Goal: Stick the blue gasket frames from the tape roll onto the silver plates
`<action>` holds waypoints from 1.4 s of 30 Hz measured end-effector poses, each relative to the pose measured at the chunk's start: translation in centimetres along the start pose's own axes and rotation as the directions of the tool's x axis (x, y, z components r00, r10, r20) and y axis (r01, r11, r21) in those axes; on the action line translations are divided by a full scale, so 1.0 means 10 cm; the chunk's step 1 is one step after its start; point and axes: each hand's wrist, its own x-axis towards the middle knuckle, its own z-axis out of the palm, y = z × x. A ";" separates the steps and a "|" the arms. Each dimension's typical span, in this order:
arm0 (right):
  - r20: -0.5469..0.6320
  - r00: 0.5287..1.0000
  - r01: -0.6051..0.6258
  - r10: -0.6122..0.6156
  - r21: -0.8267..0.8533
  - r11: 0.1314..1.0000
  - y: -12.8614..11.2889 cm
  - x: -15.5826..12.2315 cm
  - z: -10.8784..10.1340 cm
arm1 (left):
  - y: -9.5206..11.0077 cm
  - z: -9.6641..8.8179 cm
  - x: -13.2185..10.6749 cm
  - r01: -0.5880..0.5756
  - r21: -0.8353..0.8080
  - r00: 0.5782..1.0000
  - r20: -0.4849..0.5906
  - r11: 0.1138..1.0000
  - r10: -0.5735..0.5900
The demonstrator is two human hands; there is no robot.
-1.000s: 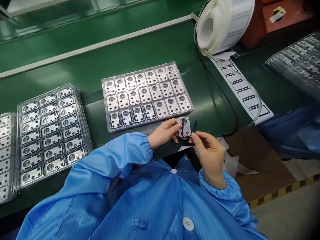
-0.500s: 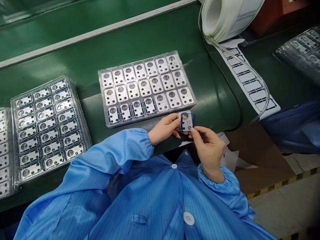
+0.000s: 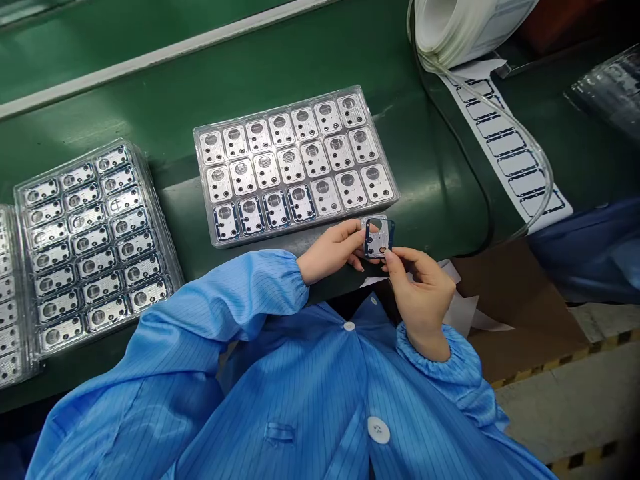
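Note:
My left hand [image 3: 334,249] pinches a small silver metal plate [image 3: 377,241] by its left side, just in front of the tray. The plate has one large round hole and smaller holes near its lower end. My right hand [image 3: 425,285] grips a thin dark-blue adhesive frame [image 3: 391,233] at its lower right corner, thumb against finger. The frame overlaps the plate, with its right edge sticking out past it; how far the two touch is unclear. Behind the hands, a clear plastic tray [image 3: 293,230] bears rows of similar plates, several in the front row edged in dark blue.
Stacked trays of blue-edged plates [image 3: 167,250] stand at left. At upper right, a white roll [image 3: 480,33] lies by a strip of frames [image 3: 506,152] and a looping cable [image 3: 465,143]. Paper scraps [image 3: 460,312] lie over brown cardboard [image 3: 530,317]. Dark-blue fabric [image 3: 595,257] shows at right.
Both hands still hold the plate and frame together, with the plate turned slightly. The whole view has shifted a little; the tray and stacks stay put on the bench.

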 end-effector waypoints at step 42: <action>-0.018 0.982 0.185 -0.190 -0.161 0.969 -0.07 0.03 -0.03 | 0.04 0.03 -0.01 0.021 0.015 1.000 0.005 1.000 -0.021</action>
